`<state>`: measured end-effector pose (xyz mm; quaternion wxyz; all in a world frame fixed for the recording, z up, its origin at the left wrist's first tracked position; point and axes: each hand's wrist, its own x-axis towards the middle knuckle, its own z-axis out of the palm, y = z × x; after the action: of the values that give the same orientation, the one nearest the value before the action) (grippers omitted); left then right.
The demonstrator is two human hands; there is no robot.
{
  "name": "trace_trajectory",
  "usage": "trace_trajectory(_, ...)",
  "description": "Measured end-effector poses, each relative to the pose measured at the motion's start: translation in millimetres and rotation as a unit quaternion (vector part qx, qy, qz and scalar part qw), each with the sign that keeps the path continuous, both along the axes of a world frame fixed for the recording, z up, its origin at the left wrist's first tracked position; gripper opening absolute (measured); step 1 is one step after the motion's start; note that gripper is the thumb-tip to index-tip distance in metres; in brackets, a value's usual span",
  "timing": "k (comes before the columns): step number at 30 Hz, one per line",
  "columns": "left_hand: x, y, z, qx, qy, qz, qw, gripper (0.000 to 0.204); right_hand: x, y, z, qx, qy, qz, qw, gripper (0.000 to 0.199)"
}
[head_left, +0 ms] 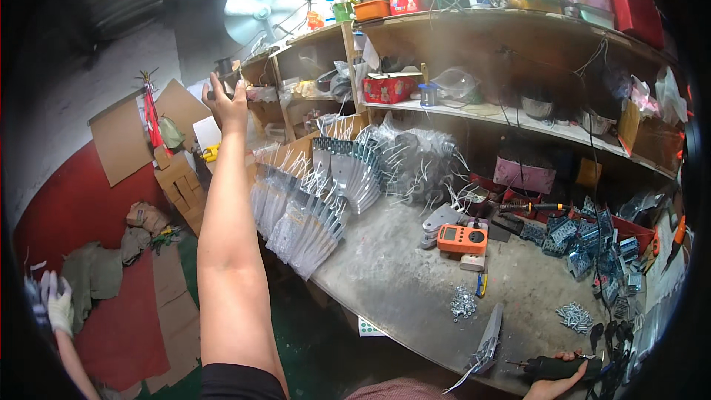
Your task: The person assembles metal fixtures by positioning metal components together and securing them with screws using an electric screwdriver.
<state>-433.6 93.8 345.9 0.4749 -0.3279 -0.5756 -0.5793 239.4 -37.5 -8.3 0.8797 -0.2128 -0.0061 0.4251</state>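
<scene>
My left arm reaches up and far to the left. At its end my left hand point(227, 107) has its fingers curled around something small and dark, too small to make out. At the lower right my right hand point(559, 387) is closed around a black electric screwdriver point(552, 367), its thin tip pointing left. To the left of that tool, a long grey strip-shaped part point(489, 333) with a white cord lies at the bench's front edge. A pile of small nuts point(464, 303) lies beyond it, and a pile of screws point(575, 317) lies beyond the screwdriver.
An orange meter point(453, 235) stands mid-bench. Stacked corded strips point(348, 170) and bagged ones point(296, 218) fill the bench's far left. Metal boxes point(566, 241) are heaped at right. Shelves point(474, 110) with bins rise behind. Another person's gloved hand point(59, 304) shows at far left.
</scene>
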Motion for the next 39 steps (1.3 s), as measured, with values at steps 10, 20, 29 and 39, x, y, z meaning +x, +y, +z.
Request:
trace_trajectory(10,13,-6,-8,0.024,-0.010,-0.013,1.000,0.073,1,-1,3,-0.008,0.006,0.004,1.000,0.022)
trace_trajectory(20,-3,-6,-13,0.076,-0.158,0.001,0.984,0.065,5,8,-6,-0.020,0.001,0.020,1.000,0.025)
trace_trajectory(29,51,-27,-29,0.107,-0.115,-0.208,0.965,0.056,-9,8,6,-0.034,-0.019,-0.051,0.998,0.033)
trace_trajectory(39,274,-78,-156,-0.211,-0.043,-0.660,0.720,0.058,-4,1,2,-0.029,-0.026,-0.052,0.998,0.030)
